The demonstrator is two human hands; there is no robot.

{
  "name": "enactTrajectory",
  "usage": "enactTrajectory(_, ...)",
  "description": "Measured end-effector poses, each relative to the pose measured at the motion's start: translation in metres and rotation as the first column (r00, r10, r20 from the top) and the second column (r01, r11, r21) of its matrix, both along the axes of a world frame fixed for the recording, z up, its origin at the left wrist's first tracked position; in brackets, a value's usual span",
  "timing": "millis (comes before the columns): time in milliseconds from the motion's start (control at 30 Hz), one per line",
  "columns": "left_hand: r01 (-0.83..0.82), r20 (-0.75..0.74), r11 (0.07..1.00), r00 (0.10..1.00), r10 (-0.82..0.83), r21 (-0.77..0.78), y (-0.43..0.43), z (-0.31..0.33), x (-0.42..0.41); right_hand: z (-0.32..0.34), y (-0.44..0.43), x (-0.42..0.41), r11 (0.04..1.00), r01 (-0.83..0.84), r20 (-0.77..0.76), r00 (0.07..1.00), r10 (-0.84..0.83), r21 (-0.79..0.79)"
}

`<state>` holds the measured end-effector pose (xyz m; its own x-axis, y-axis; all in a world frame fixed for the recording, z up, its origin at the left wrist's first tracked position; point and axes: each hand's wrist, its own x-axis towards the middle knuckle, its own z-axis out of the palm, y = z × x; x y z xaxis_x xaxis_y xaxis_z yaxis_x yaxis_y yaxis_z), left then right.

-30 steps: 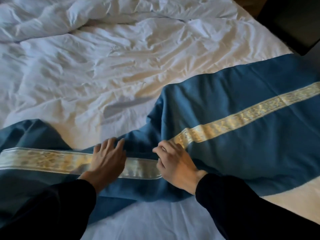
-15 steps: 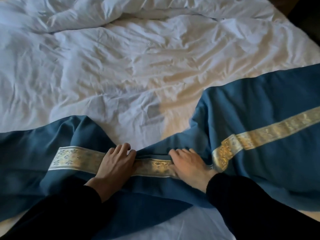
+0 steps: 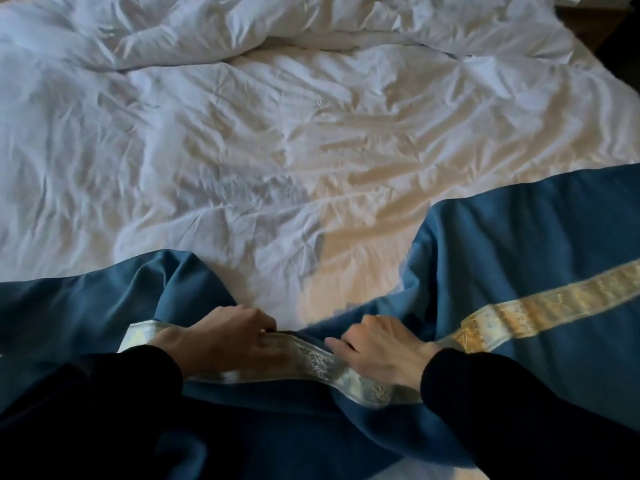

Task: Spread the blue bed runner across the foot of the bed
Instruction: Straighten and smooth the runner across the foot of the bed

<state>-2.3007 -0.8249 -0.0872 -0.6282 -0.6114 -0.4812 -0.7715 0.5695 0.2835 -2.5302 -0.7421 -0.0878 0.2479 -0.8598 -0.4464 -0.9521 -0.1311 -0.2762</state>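
Observation:
The blue bed runner [image 3: 533, 258] with a gold patterned band [image 3: 554, 303] lies across the near end of the bed. Its right part is flat; its middle is bunched and pulled toward me, and its left part [image 3: 76, 306] is rumpled. My left hand [image 3: 228, 337] is curled over the folded upper edge at the band, fingers closed on the cloth. My right hand [image 3: 381, 348] grips the same bunched edge a short way to the right. Both sleeves are black.
A wrinkled white duvet [image 3: 277, 150] covers the bed beyond the runner, heaped in folds at the far end. The bed's right edge and dark floor [image 3: 616, 32] show at the top right corner.
Both hands went from lying flat on the band to curled with fingers closed on the bunched middle. The view has shifted left, and the runner's middle is gathered closer to me.

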Motion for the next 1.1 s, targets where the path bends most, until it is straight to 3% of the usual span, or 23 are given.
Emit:
enactTrajectory(67,0.121,0.076,0.993,0.99,-0.122,0.012,0.002,-0.001,0.002,-0.005,-0.004,-0.005,0.996,0.002,0.037,0.999,0.002,-0.089)
enactTrajectory(167,0.101,-0.016,0.99,0.995,-0.1,0.099,0.006,0.003,-0.002,-0.01,-0.019,-0.006,0.969,-0.06,0.018,0.998,0.066,-0.238)
enactTrajectory(267,0.142,-0.064,0.985,0.989,-0.136,0.1,0.017,0.006,-0.013,-0.017,-0.034,-0.002,0.98,-0.149,-0.015,0.989,0.149,-0.132)
enactTrajectory(400,0.132,-0.071,0.99,0.988,-0.135,-0.041,0.023,0.001,-0.011,-0.012,-0.036,0.004,0.985,-0.175,0.112,0.978,0.174,0.0)
enactTrajectory(500,0.147,-0.219,0.938,0.95,-0.223,-0.315,0.024,-0.008,-0.003,-0.009,-0.025,0.004,0.983,-0.174,0.205,0.966,0.159,0.06)
enactTrajectory(567,0.149,-0.268,0.925,0.93,-0.251,-0.35,0.028,-0.014,-0.004,-0.01,-0.02,0.005,0.975,-0.218,0.181,0.962,0.206,0.045)
enactTrajectory(667,0.148,-0.248,0.958,0.946,-0.21,-0.245,0.038,-0.008,-0.01,-0.02,-0.013,0.01,0.946,-0.303,0.036,0.95,0.309,-0.117)
enactTrajectory(733,0.01,-0.158,1.0,0.987,-0.008,0.013,0.038,0.001,-0.014,-0.021,-0.012,0.01,0.922,-0.293,-0.046,0.956,0.291,-0.254)
enactTrajectory(800,-0.184,-0.187,0.963,0.957,0.221,0.194,0.038,0.001,-0.018,-0.021,-0.01,0.005,0.94,-0.199,-0.02,0.979,0.201,-0.277)
enactTrajectory(867,-0.328,-0.254,0.942,0.908,0.334,0.065,0.031,-0.002,-0.022,-0.021,-0.004,0.0,0.95,-0.091,0.053,0.992,0.112,-0.299)
enactTrajectory(933,-0.318,-0.214,0.942,0.933,0.29,-0.109,0.025,-0.007,-0.026,-0.018,0.0,-0.005,0.944,-0.03,0.093,0.994,0.064,-0.329)
enactTrajectory(967,-0.253,-0.129,0.962,0.963,0.238,-0.107,0.022,-0.009,-0.029,-0.015,0.001,-0.007,0.949,-0.027,0.1,0.993,0.061,-0.315)
enactTrajectory(1067,-0.186,0.004,0.965,0.982,0.189,0.187,0.016,-0.007,-0.038,-0.004,-0.003,-0.016,0.976,-0.087,0.061,0.993,0.101,-0.199)
enactTrajectory(1100,-0.161,0.007,0.967,0.987,0.163,0.2,0.015,-0.007,-0.041,-0.001,-0.005,-0.019,0.979,-0.112,0.049,0.991,0.122,-0.169)
